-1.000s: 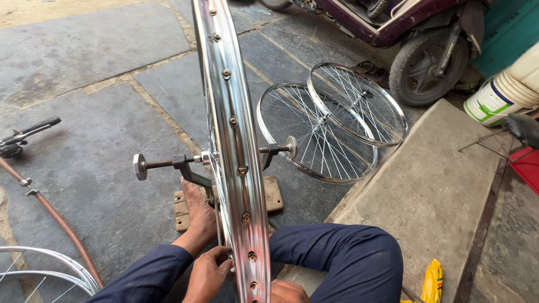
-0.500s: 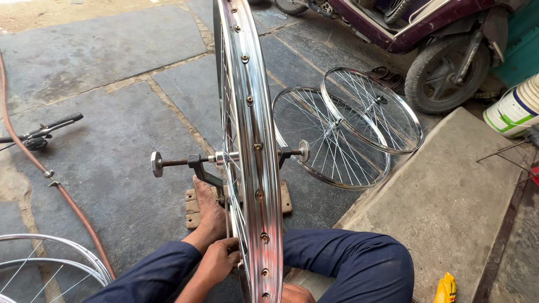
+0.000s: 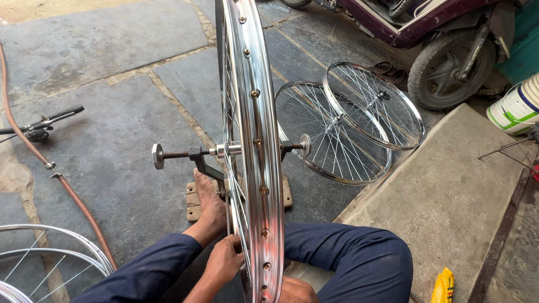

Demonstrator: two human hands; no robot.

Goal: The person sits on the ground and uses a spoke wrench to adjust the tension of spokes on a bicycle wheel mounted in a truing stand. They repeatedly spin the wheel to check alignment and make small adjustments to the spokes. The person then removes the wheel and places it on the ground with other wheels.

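Observation:
A shiny spoked bicycle wheel (image 3: 255,140) stands upright on a threaded axle (image 3: 174,153) in a stand with a wooden base (image 3: 193,205). My bare foot (image 3: 209,207) rests on that base. My left hand (image 3: 224,261) is at the lower left of the rim, with its fingers closed on the spokes just inside it. Only the top of my right hand (image 3: 297,292) shows, low on the right side of the rim. Its fingers are hidden. My legs in dark blue trousers (image 3: 359,261) sit on either side of the wheel.
Two more spoked wheels (image 3: 337,134) (image 3: 373,104) lie flat on the stone floor behind the stand. A maroon scooter (image 3: 449,62) and a white bucket (image 3: 514,106) are at the right. An orange hose (image 3: 67,188), a handlebar (image 3: 45,120) and bare rims (image 3: 50,258) lie left. A yellow cloth (image 3: 443,286) lies beside my knee.
My view has swung left and slightly down, bringing the hose into sight. My left hand stays at the spokes by the rim, and my foot stays on the base.

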